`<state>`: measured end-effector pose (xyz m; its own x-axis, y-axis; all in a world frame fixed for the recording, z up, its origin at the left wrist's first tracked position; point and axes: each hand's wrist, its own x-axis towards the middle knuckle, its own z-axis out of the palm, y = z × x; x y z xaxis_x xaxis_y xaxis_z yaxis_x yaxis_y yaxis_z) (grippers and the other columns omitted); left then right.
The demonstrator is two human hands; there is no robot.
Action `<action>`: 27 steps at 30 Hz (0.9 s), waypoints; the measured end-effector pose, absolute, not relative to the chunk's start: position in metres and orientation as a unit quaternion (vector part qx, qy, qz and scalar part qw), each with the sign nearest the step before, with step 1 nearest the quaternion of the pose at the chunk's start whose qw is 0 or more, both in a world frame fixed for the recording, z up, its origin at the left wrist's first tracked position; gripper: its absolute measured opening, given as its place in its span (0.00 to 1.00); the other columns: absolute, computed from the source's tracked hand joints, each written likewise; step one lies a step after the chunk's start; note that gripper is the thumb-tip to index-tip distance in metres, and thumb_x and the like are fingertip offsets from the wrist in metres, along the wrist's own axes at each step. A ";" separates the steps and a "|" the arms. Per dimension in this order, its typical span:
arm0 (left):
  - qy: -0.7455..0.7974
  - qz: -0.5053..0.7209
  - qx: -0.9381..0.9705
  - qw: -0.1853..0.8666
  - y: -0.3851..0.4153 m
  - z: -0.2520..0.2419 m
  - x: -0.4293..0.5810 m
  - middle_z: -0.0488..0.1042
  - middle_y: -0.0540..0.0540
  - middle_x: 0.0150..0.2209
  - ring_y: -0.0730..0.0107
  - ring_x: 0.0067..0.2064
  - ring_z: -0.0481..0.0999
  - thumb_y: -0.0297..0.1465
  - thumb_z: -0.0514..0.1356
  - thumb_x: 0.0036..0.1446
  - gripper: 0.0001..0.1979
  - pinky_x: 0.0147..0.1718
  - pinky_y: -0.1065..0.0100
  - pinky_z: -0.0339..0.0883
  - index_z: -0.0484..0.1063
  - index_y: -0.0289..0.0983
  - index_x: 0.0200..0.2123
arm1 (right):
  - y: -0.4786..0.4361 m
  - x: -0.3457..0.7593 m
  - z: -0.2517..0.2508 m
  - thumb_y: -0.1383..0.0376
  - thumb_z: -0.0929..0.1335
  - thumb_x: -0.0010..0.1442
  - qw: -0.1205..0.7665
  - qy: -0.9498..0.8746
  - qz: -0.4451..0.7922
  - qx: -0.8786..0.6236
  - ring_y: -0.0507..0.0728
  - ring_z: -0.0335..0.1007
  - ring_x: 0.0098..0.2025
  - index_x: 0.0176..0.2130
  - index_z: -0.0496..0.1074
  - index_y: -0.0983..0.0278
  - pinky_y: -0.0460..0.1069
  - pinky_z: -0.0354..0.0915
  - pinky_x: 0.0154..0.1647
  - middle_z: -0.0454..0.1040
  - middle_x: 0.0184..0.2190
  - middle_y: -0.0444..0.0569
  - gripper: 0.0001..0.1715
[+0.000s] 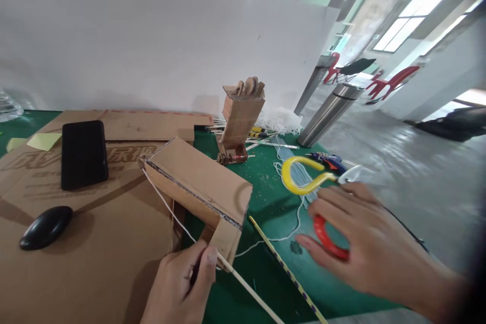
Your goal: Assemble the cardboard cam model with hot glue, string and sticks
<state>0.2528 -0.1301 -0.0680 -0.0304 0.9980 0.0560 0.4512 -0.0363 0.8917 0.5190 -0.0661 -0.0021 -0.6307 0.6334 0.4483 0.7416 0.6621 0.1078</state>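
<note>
My left hand (182, 283) pinches a thin wooden stick (252, 291) and a white string (167, 205) at the stick's upper end. The string runs up to the far left corner of a folded cardboard piece (205, 172), which lies tilted just beyond the hand. Over the green table, my right hand (368, 243) is closed round scissors with one yellow handle (290, 177) and one red handle (326, 238). Their metal part points away to the right, mostly hidden behind the fingers. A yellow measuring strip with dark dots (286, 271) lies between the hands.
A cardboard stand (243, 116) with round discs on top rises at the back. Beside it are a steel flask (330, 114), white string (281, 120) and a blue face mask (299, 167). A black phone (84, 154) and a mouse (46, 228) lie on cardboard (114, 243) at left.
</note>
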 end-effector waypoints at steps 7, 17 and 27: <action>0.594 0.393 0.600 0.364 -0.129 -0.070 0.252 0.50 0.57 0.19 0.76 0.20 0.53 0.48 0.46 0.67 0.26 0.22 0.69 0.44 0.55 0.40 0.20 | -0.041 0.503 -0.066 0.53 0.63 0.64 0.061 -0.912 -0.102 -0.392 0.59 0.68 0.28 0.30 0.71 0.65 0.56 0.54 0.38 0.71 0.26 0.50 0.20; 0.597 0.397 0.599 0.357 -0.130 -0.070 0.252 0.52 0.57 0.19 0.76 0.20 0.54 0.46 0.46 0.67 0.25 0.22 0.69 0.45 0.56 0.40 0.20 | -0.029 0.483 -0.084 0.54 0.62 0.65 0.063 -0.903 -0.048 -0.423 0.60 0.69 0.33 0.33 0.70 0.65 0.56 0.56 0.41 0.75 0.30 0.53 0.19; 0.598 0.400 0.595 0.358 -0.129 -0.070 0.253 0.49 0.57 0.19 0.76 0.20 0.52 0.49 0.46 0.67 0.26 0.22 0.69 0.44 0.54 0.40 0.20 | -0.044 0.493 -0.069 0.61 0.59 0.69 0.174 -0.880 0.021 -0.442 0.60 0.68 0.41 0.37 0.66 0.63 0.56 0.65 0.43 0.73 0.37 0.54 0.12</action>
<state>0.2531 -0.1295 -0.0695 -0.0346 0.9983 0.0477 0.4260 -0.0284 0.9043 0.4926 -0.0435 -0.0693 -0.5479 0.7853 0.2882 0.7710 0.6077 -0.1902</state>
